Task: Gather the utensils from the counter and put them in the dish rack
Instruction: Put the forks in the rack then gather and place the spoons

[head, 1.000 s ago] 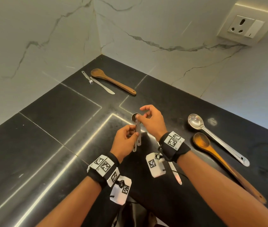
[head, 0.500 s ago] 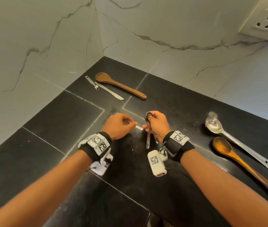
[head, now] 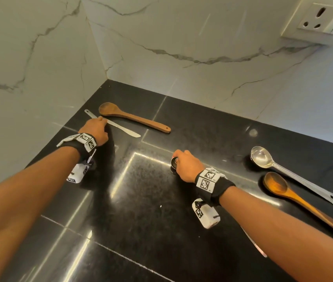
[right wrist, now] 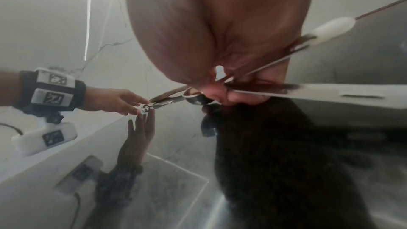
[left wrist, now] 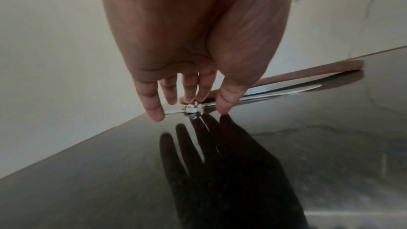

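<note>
The left hand [head: 96, 127] had travelled from the centre of the frame toward the upper left, away from the right hand [head: 186, 166], and came to rest at the butter knife [head: 113, 124] lying on the black desk [head: 141, 220]. In the left wrist view its straight fingertips [left wrist: 189, 99] hung spread over the knife, beside a small round metal piece [left wrist: 193, 108] next to the handle, touching or nearly so but not closed round anything.

The knife's long axis ran from upper left down to lower right in the head view, handle end toward the wall corner and blade tip toward frame centre. The hand met it partway along, nearer the handle end. Just behind the knife, and roughly parallel, lay a wooden spoon [head: 133, 118], bowl at upper left. The left hand was plainly the nearer of the two.

The right hand, low at frame centre, gripped a bundle of gathered utensils; a small steel measuring spoon [head: 174, 161] showed at its knuckles, and a white-handled utensil [right wrist: 332, 26] trailed back past the wrist.

At right, a steel ladle [head: 291, 174] and a second wooden spoon [head: 295, 197] lay untouched. No dish rack appeared in any view.
</note>
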Available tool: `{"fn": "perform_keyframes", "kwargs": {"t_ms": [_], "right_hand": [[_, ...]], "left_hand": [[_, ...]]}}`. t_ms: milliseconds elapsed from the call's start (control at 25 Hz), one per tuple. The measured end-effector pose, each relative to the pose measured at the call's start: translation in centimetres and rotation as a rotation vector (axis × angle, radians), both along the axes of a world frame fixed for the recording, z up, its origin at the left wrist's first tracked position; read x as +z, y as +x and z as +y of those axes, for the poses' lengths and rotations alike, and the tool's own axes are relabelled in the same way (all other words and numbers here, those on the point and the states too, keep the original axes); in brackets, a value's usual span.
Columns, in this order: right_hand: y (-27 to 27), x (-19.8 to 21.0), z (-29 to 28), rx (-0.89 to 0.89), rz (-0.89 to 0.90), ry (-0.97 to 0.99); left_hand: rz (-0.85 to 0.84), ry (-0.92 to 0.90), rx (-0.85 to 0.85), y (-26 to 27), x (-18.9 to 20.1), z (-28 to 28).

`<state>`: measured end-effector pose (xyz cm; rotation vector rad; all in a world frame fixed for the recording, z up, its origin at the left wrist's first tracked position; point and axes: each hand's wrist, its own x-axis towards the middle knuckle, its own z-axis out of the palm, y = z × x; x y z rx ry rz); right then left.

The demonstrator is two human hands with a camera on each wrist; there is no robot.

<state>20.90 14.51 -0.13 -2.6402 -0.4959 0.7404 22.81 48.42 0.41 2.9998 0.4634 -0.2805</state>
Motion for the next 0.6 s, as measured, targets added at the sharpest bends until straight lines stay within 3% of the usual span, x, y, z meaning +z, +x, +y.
{"fn": "perform_keyframes", "kwargs": {"t_ms": [160, 400, 600], "right_hand": [[0.1, -0.5, 0.2, 0.027, -0.016, -0.027], [0.0, 0.0, 0.3, 0.012, 0.008, -0.029], [0.3, 0.7, 0.0, -0.011, 0.028, 0.018]], "left_hand": [[-0.056, 0.036, 0.053, 0.3, -0.6, -1.1], [-0.015, 0.12, -0.182, -4.0, 0.0, -5.2], [-0.208, -0.152, -0.167, -7.4, 3.9, -9.6]]}}
